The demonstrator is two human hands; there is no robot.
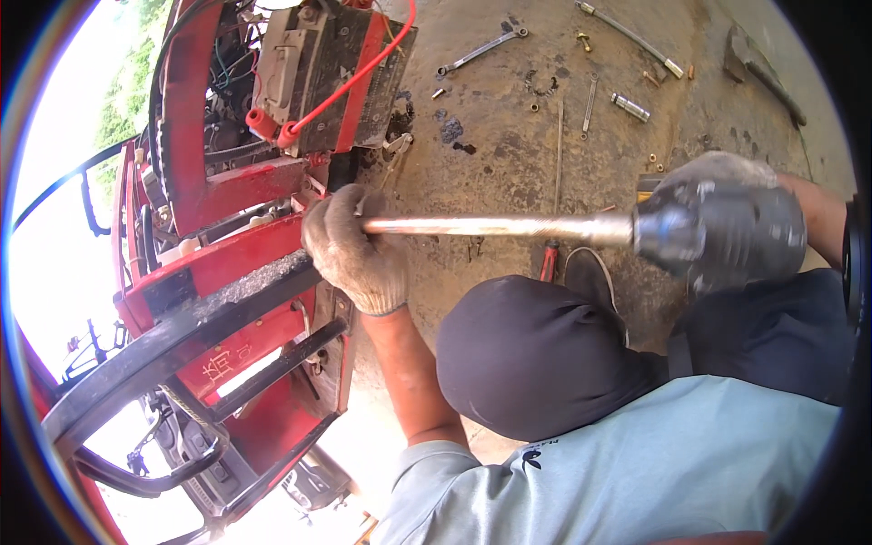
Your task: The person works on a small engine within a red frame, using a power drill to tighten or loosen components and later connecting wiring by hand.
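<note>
My left hand (350,238), in a grey work glove, closes round the far end of a long copper-coloured shaft (500,227) beside the red machine frame (245,241). The shaft runs level to the right into the nose of a black power tool, like an impact wrench (727,236). Behind that tool, my gloved right hand (718,169) grips it; most of its fingers are hidden. The tool is slightly blurred. What the shaft's tip touches is covered by my left glove.
A battery (350,82) with a red cable (363,68) sits in the machine. On the stained floor lie a ring spanner (481,53), a smaller spanner (589,107), a socket (630,107), a long bar (631,38), a hammer (763,73) and a red-handled screwdriver (549,262).
</note>
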